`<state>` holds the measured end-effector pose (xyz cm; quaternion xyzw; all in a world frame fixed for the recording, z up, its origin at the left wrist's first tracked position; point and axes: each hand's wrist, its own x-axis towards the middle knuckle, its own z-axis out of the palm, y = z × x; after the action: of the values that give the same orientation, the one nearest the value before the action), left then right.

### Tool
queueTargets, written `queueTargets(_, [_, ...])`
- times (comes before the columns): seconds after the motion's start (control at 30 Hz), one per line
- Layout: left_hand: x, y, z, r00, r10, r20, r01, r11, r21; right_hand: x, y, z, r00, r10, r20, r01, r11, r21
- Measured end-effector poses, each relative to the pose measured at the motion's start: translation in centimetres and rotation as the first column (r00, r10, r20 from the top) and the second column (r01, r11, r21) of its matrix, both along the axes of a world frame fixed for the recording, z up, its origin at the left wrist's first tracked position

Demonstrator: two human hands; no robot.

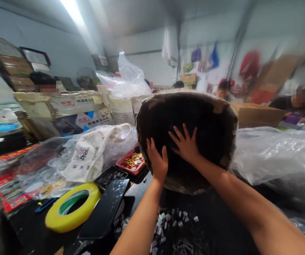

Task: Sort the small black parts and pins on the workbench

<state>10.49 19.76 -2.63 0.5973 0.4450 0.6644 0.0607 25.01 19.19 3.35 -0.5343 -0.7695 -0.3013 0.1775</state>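
Note:
A big dark, worn round basin (208, 120) stands tipped up on edge on the black table, its underside facing me. My left hand (157, 161) presses flat against its lower left part. My right hand (185, 143) lies on its middle with fingers spread. Both palms touch the basin's surface; neither wraps around anything. Below the basin, a heap of small white and grey parts (168, 221) lies on the table between my forearms.
A yellow tape roll (62, 219) and a dark phone (106, 207) lie at left. A red tray of small pieces (124, 164), plastic bags (88, 152) and cartons (62, 106) crowd the left; clear plastic sheeting (277, 156) fills the right. Other people sit in the background.

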Motion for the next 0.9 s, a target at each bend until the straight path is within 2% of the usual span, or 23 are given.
queueTargets(0.23, [-0.3, 0.8, -1.5, 1.0, 0.003, 0.021, -0.003, 1.0, -0.028, -0.5, -0.9, -1.2, 0.998, 0.026, -0.054, -0.027, 0.999, -0.024])
queueTargets(0.53, [-0.5, -1.2, -3.4, 0.992, 0.041, 0.119, -0.035, 0.998, -0.055, -2.2, -2.7, -2.6, 0.989, 0.125, -0.082, -0.133, 0.986, -0.099])
queueTargets(0.7, [-1.3, -2.2, -4.7, 0.989, 0.071, 0.13, -0.062, 0.996, -0.069, -3.6, -3.1, -4.8, 0.97, 0.223, -0.1, -0.238, 0.951, -0.196])
queueTargets(0.9, [-1.9, -2.6, -4.8, 0.984, 0.08, 0.159, -0.068, 0.994, -0.083, -4.4, -3.5, -6.7, 0.928, 0.341, -0.151, -0.37, 0.889, -0.269])
